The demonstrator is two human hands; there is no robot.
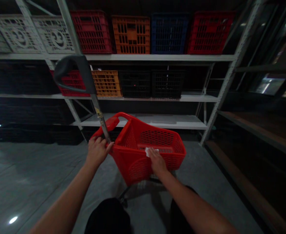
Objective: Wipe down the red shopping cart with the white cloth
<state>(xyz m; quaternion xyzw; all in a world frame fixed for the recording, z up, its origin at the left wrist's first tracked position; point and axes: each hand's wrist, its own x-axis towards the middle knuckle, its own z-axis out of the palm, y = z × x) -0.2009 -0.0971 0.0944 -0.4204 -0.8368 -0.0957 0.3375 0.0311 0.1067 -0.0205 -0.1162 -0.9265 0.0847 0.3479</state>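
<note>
A small red plastic shopping cart (pixel 138 156) with perforated sides stands in front of me. My left hand (pixel 97 151) is closed on its handle end, at the foot of a metal pole (pixel 101 118). The pole rises steeply, tilted to the left, and carries a dark grey loop grip (pixel 84 73). Whether my left fingers also grip the pole I cannot tell. My right hand (pixel 157 161) presses a white cloth or tissue (pixel 147 151) against the cart's near rim. Inside the basket no goods show.
Behind the cart, white metal shelving (pixel 143 58) holds plastic crates, among them an orange crate (pixel 131 35), a blue crate (pixel 169 34) and a black crate (pixel 167 84). Another rack (pixel 257 130) runs along the right. My knees (pixel 108 216) are close below the cart on the grey floor (pixel 35 182).
</note>
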